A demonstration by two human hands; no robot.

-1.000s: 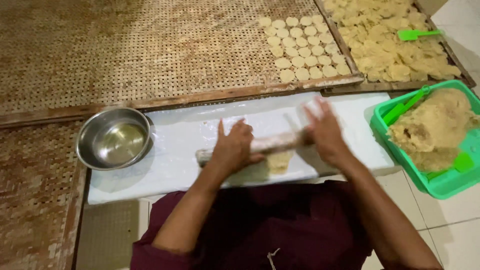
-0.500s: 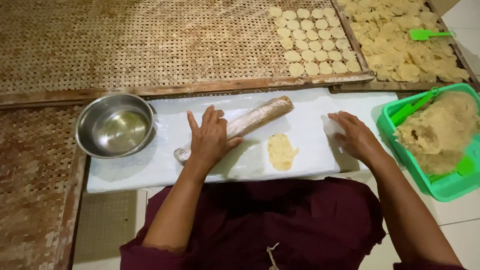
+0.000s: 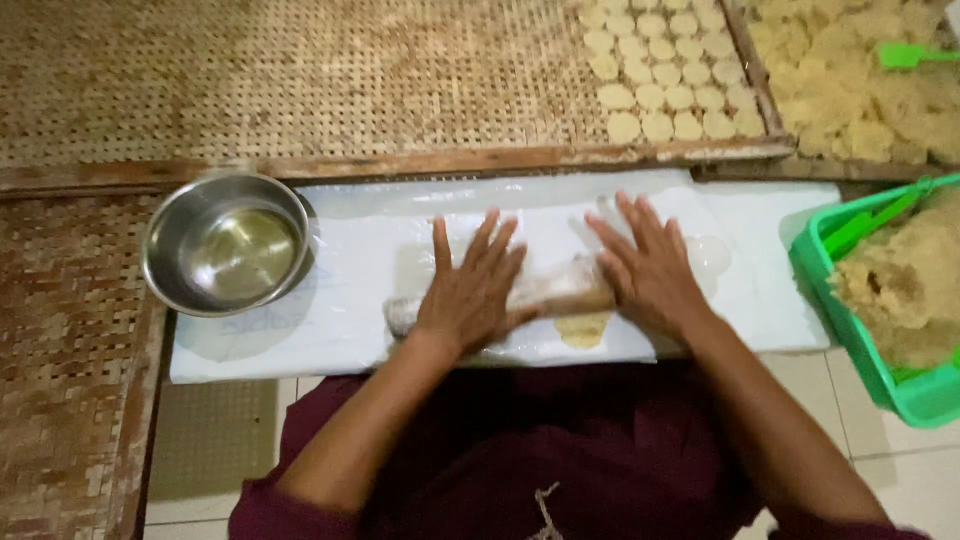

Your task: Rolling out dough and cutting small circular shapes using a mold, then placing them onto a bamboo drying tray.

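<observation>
Dough [image 3: 583,329], a small flattened yellow piece, lay on the white plastic-covered board [image 3: 760,300] at its near edge, partly under the wooden rolling pin [image 3: 560,292] that crossed it from left to right. Half a second earlier the pin had sat slanted toward the far side with only the left hand on it and the right hand resting flat on the board beside the basket; now both hands were on the pin and it had come back over the dough, so rolling had resumed. The left hand [image 3: 470,295] pressed flat on the pin's left part, fingers spread, palm down, gripping nothing. The right hand [image 3: 650,270] lay the same way on the pin's right part, open and pressing rather than clenched. A steel bowl [image 3: 225,242] stood at the board's left end, touching its edge. To the right, a green basket [image 3: 850,330] held a heap of raw dough. On the far side, a woven tray [image 3: 300,80] carried rows of small round discs [image 3: 665,75] at its right end.
</observation>
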